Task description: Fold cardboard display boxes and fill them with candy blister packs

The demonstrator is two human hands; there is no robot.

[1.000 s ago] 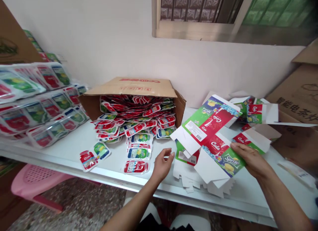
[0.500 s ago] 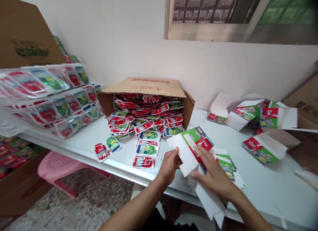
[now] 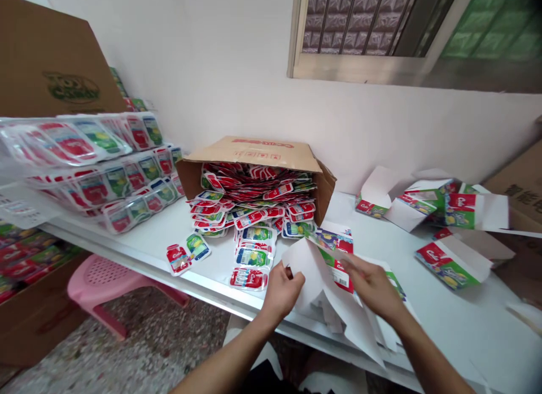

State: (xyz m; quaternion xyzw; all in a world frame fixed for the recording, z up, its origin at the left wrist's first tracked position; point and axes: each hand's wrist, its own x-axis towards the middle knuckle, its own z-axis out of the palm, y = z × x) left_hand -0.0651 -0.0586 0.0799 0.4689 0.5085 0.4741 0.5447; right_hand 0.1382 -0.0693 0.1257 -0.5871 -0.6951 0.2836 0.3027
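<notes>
Between my hands is a printed cardboard carton [image 3: 311, 267], partly unfolded, its plain white side bulging toward me. Its red, green and purple printed panel with a barcode shows on the far side. My left hand [image 3: 283, 289] is closed on the white left edge, thumb on top. The right side of the carton is pinched by my right hand [image 3: 372, 284], which is slightly blurred. Flat carton blanks [image 3: 393, 278] lie under and beside my right hand. Left of my hands, can-shaped packets [image 3: 253, 257] form an overlapping row, and two loose packets [image 3: 180, 258] lie further left.
A brown box [image 3: 258, 151] on its side spills packets onto the white table [image 3: 339, 210]. Several part-folded cartons [image 3: 453, 261] stand at the right. Plastic-wrapped packet strips [image 3: 93, 185] are stacked at the left, above a pink stool [image 3: 105, 275].
The carton has turned and bent open, so more of its white side faces me. My right hand has moved slightly right and closed on its edge. The view has shifted a little.
</notes>
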